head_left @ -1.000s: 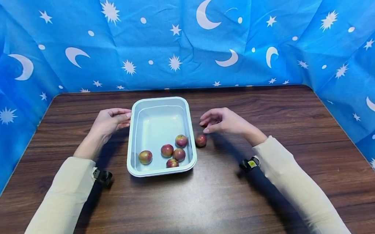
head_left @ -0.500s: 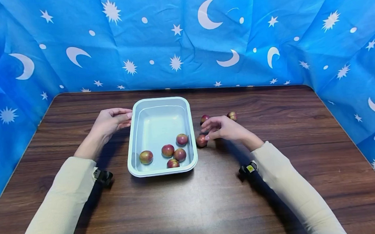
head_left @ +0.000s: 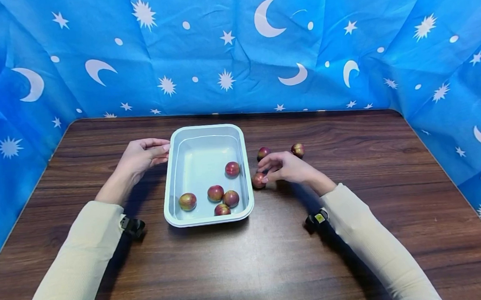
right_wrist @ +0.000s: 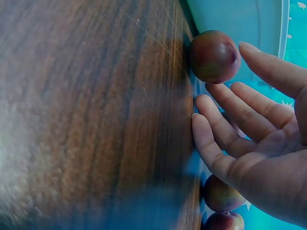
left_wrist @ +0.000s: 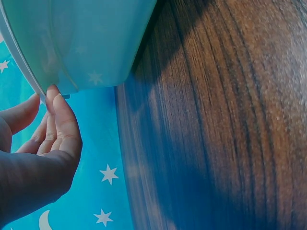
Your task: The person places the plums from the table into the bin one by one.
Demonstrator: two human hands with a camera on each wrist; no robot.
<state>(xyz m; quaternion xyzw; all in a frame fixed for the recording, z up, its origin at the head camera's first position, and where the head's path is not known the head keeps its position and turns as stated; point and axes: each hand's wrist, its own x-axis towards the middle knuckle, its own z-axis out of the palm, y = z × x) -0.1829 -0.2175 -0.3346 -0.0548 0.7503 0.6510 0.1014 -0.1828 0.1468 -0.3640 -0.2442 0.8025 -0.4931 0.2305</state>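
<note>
My left hand (head_left: 137, 158) pinches the left rim of a white plastic tray (head_left: 196, 131) between thumb and fingers, as the left wrist view also shows. Several red and yellow-green plums lie in the tray's near half, one plum (head_left: 232, 169) by its right wall. Just outside that wall a reddish plum (head_left: 258, 181) sits on the table. My right hand (head_left: 286, 167) has thumb and forefinger at this plum (right_wrist: 215, 56), with its other fingers loosely bent. Behind the hand lie two more plums, one dark (head_left: 264, 154) and one yellowish red (head_left: 297, 150).
The dark wood-grain table (head_left: 250, 271) runs under everything. Around its back and sides hangs a blue cloth (head_left: 232, 42) printed with white moons and stars. Each wrist carries a small black camera (head_left: 133, 226).
My right hand has come down and nearer, onto the plum beside the tray, uncovering the two plums behind. One plum in the tray has rolled slightly away along the right wall.
</note>
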